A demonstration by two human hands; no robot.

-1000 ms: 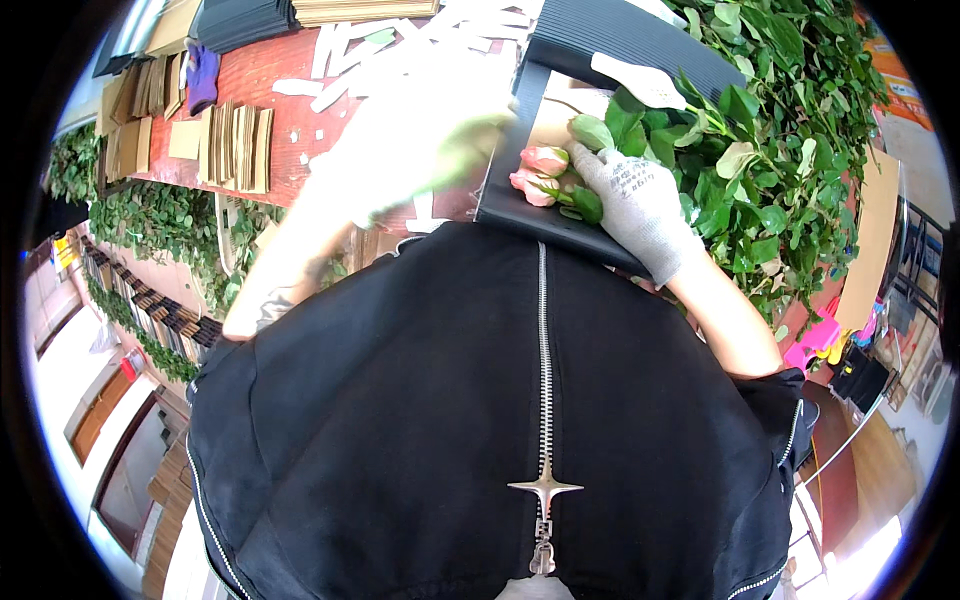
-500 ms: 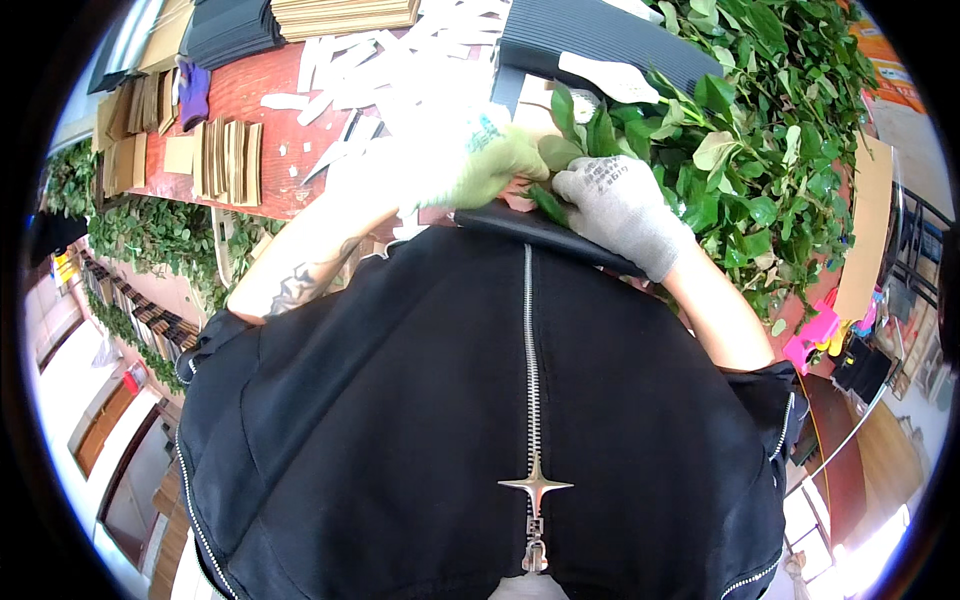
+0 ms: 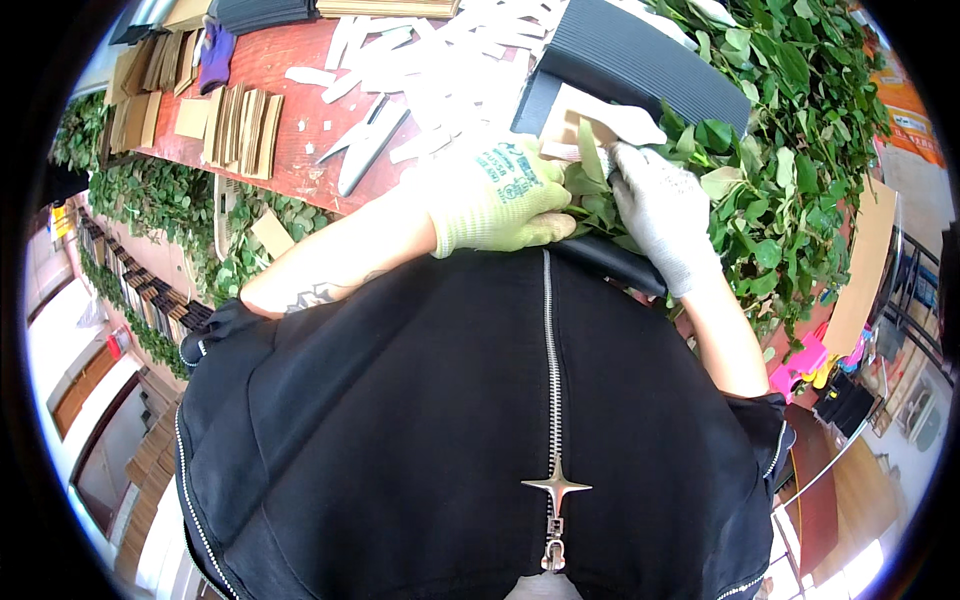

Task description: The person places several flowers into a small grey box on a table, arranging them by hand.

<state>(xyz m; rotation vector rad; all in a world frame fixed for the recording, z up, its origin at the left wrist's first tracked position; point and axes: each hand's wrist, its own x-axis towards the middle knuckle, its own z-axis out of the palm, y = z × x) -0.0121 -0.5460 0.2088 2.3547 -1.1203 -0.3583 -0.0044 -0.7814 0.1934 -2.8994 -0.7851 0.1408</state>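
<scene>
My left hand [image 3: 508, 198], in a pale green glove, is closed around a small bunch of leafy stems [image 3: 598, 208] in front of my chest. My right hand [image 3: 668, 215], in a grey glove, meets it from the right with bent fingers at the upper part of the same greenery. One pale leaf [image 3: 589, 150] stands up between the two hands. The stems' lower ends are hidden by the gloves. Just below the hands runs a smooth black edge [image 3: 615, 262], close against my jacket.
Leafy branches [image 3: 770, 190] heap up on the right. Black corrugated sheets [image 3: 640, 60] lie beyond my hands, a white strip [image 3: 637, 123] near them. Scissors [image 3: 372, 148], white paper strips [image 3: 440, 85], folded cardboard pieces [image 3: 240, 130] and a purple glove [image 3: 216, 55] occupy the red table [image 3: 300, 130].
My right hand has lifted slightly and shifted right. The left hand has moved a little right and lower. The scissors are now in fuller view, and the whole scene has shifted slightly.
</scene>
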